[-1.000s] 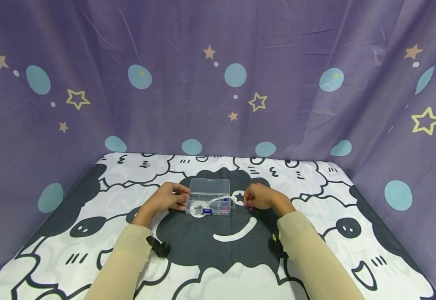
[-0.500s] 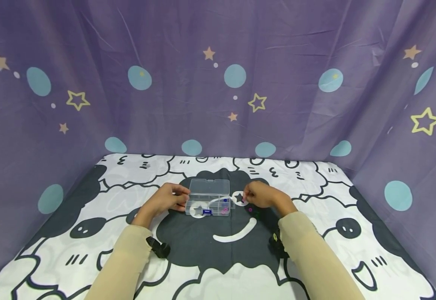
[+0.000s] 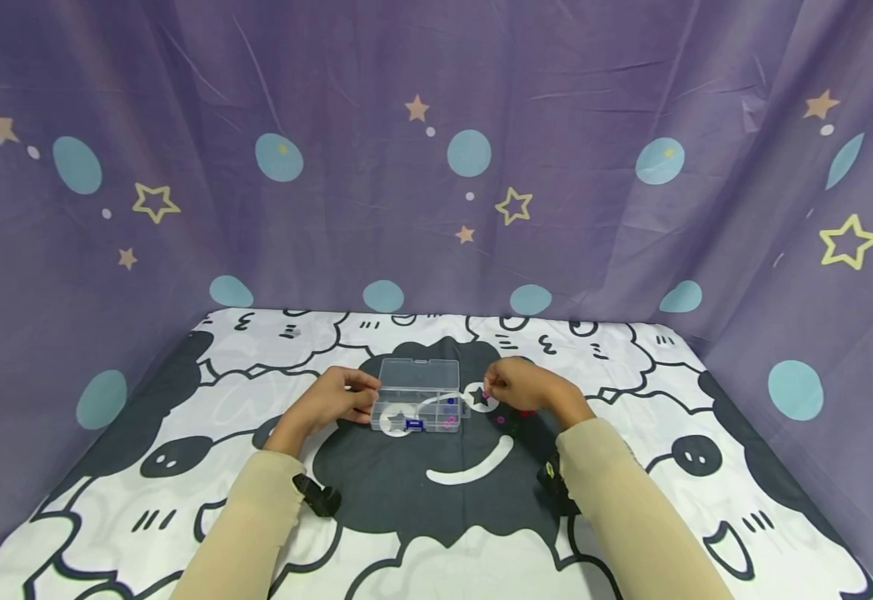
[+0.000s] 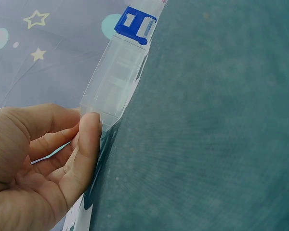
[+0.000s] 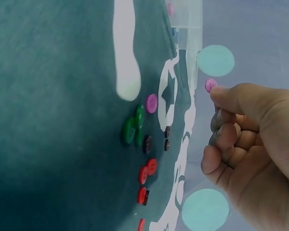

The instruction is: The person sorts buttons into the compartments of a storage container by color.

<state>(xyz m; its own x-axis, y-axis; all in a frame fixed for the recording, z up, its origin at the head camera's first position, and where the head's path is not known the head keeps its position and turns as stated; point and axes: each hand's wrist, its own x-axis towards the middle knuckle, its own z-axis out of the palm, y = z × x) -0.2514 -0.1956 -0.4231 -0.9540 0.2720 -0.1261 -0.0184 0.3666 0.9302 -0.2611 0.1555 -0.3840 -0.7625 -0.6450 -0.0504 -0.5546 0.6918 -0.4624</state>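
Neatly round button [image 5: 210,85], clear plastic box [image 4: 111,78]

Curtained booth — starry purple drapes [image 3: 361,183]

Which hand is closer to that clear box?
The left. The left hand holds the left end of the box, while the right hand is apart from it, beyond its right end, pinching a pink button.

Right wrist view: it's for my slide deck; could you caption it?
Right fingers pinch a pink button above a cloth strewn with loose buttons: green, red, pink and dark.
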